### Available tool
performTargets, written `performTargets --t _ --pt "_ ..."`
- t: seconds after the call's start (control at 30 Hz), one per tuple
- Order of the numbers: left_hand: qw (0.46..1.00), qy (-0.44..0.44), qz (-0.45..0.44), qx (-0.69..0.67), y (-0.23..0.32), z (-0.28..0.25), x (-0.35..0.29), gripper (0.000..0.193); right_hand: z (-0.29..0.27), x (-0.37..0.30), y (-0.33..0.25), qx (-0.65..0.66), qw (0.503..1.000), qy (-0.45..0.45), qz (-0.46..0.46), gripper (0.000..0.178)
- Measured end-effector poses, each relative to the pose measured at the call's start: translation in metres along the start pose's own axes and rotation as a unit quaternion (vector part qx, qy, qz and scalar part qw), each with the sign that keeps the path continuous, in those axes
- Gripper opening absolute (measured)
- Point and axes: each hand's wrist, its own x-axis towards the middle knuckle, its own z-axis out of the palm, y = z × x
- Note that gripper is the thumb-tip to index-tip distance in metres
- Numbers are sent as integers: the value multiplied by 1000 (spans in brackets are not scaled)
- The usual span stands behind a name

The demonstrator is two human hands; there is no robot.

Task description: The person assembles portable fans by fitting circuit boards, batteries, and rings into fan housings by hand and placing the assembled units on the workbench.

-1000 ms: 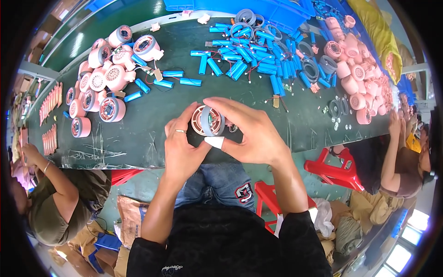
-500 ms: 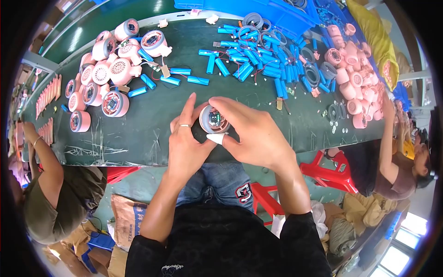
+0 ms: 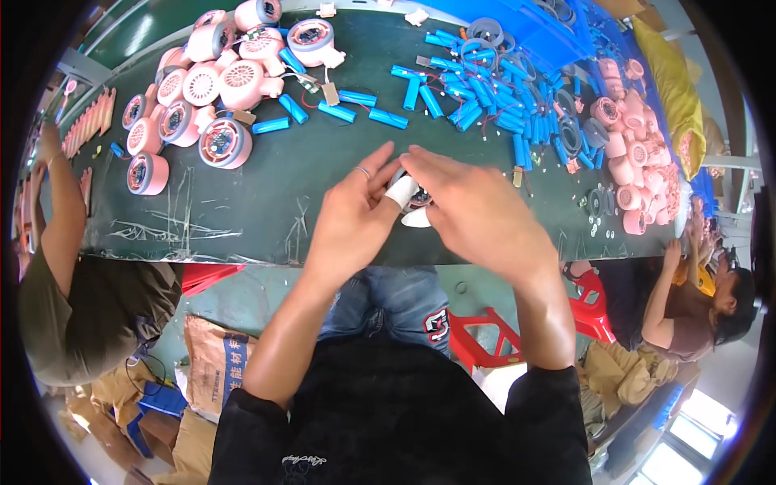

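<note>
Over the near part of the green table, my left hand point(image 3: 352, 212) and my right hand point(image 3: 481, 214) close round a small round fan housing point(image 3: 421, 196). Most of it is hidden by my fingers; a dark sliver of its open face shows between the thumbs. White covers sit on both thumbs, and the left thumb presses onto the face. Blue cylindrical batteries point(image 3: 388, 118) with thin wires lie beyond my hands. To the left stands a group of pink fan housings point(image 3: 225, 144) with grey rings and circuit boards showing.
A heap of blue batteries and grey rings point(image 3: 485, 32) lies before a blue bin point(image 3: 533, 36). More pink housings point(image 3: 638, 153) pile up at the right, beside a yellow sack point(image 3: 671, 89). Co-workers sit left point(image 3: 89, 323) and right point(image 3: 687, 323). Red stools point(image 3: 485, 331) stand below.
My hands and the housing have shifted slightly right in view, and the table scene has moved with the head. My left thumb has come onto the housing's face, covering the circuit board.
</note>
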Motion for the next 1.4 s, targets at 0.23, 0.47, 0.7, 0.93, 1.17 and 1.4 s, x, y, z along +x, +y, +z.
performTargets --t 0.23,0.47,0.7,0.93,1.17,1.4 --pt "998 58 -1 6 0 14 0 60 16 -6 33 240 968 22 67 45" --pt "997 44 -48 30 15 13 -3 62 26 -7 32 469 831 43 297 27" --pt "997 71 -7 -7 7 18 -5 52 21 10 41 486 816 2 315 18" --pt "993 69 -51 -75 13 19 -3 55 25 -3 60 524 809 -75 256 31" --pt "998 56 -4 -22 23 22 -4 50 29 -19 31 567 761 19 313 42" --pt "997 39 -65 27 15 16 -2 48 43 -25 29 577 756 58 303 44"
